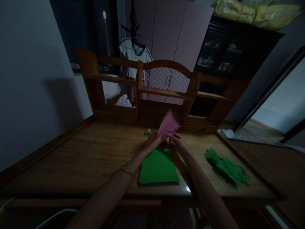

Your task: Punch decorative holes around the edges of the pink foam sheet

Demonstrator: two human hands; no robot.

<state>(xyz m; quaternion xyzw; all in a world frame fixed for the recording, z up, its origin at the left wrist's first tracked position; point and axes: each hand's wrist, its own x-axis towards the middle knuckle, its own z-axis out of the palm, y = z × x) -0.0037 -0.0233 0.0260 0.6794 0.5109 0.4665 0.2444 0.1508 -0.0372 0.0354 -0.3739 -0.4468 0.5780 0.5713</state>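
Observation:
My left hand (156,140) grips a sheet of pink paper (164,128), raised and tilted above the desk. Along the paper's right edge runs a row of small cut-outs. At that edge, the fingers of my right hand (177,141) are closed around a small purple paper punch (171,133), mostly covered by them. Below the hands lies a stack of coloured paper (158,167) with a green sheet on top. Just left of the pink paper sits a small green object with an eye-like spot (147,132).
A pile of green paper pieces full of cut-outs (225,167) rests on the right of the wooden desk (95,156). A wooden shelf unit (164,92) stands along the desk's back edge. Behind it, a white shirt (131,52) hangs on a coat stand.

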